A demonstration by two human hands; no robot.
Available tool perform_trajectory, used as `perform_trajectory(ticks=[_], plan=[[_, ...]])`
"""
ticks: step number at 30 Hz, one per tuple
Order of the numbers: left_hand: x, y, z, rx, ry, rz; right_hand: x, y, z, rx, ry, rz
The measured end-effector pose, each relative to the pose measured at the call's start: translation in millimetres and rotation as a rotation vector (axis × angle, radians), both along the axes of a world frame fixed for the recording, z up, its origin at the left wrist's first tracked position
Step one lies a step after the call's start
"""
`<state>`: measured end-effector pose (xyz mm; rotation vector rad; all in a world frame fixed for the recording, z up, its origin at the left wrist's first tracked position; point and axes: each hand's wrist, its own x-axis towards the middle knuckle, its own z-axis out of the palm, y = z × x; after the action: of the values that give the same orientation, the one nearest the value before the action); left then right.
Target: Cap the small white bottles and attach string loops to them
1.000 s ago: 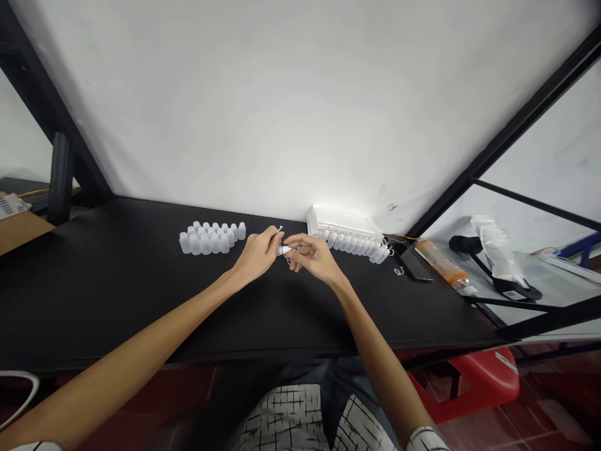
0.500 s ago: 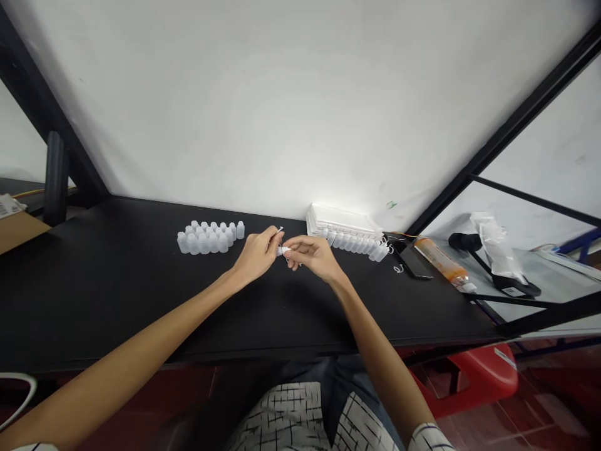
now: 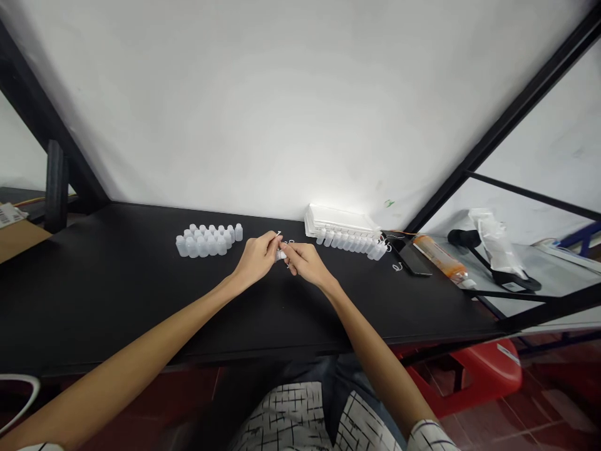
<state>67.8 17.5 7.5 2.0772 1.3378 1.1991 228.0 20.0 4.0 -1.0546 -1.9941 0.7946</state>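
Observation:
Over the middle of the black table (image 3: 141,300), my left hand (image 3: 257,255) and my right hand (image 3: 304,260) meet with closed fingers around a small white bottle (image 3: 280,255). Thin white string ends stick out near the fingertips; most of the bottle is hidden. To the left, several translucent white bottles (image 3: 201,241) stand upright in rows. On the right, a row of similar bottles (image 3: 350,241) with thin white loops lies tilted against a stack of white flat sheets (image 3: 340,218).
Right of the bottles lie a small white loop (image 3: 397,267), a dark phone (image 3: 414,259) and an orange-labelled bottle (image 3: 441,257). A cardboard box (image 3: 21,237) is at far left. A red stool (image 3: 493,369) stands below the right edge.
My right hand has shifted slightly left, closer to my left hand, and its fingers have drawn in on the small bottle. White loops now show just above the fingers.

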Motion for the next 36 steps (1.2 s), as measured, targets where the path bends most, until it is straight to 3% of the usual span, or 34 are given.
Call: perform_trajectory(ticks=[5,13,19,26,36], plan=[[-0.8,-0.5,6.0,-0.048,-0.079,-0.017,0.9,-4.0,7.2,-0.034,0.14,0.051],[-0.6,-0.9,4.1,0.005,0.006,-0.006,-0.4,-2.3,4.0,0.036,-0.012,0.002],[-0.9,-1.9,7.1,-0.018,-0.033,-0.008,0.3,-4.6,7.2,0.037,0.055,0.027],[-0.1,0.7,5.5,-0.037,-0.079,-0.025,-2.9,-1.8,-1.5,-0.039,0.079,0.002],[-2.1,0.9,11.2,-0.037,-0.066,-0.018,-6.7,-9.4,5.6,-0.015,0.206,0.049]])
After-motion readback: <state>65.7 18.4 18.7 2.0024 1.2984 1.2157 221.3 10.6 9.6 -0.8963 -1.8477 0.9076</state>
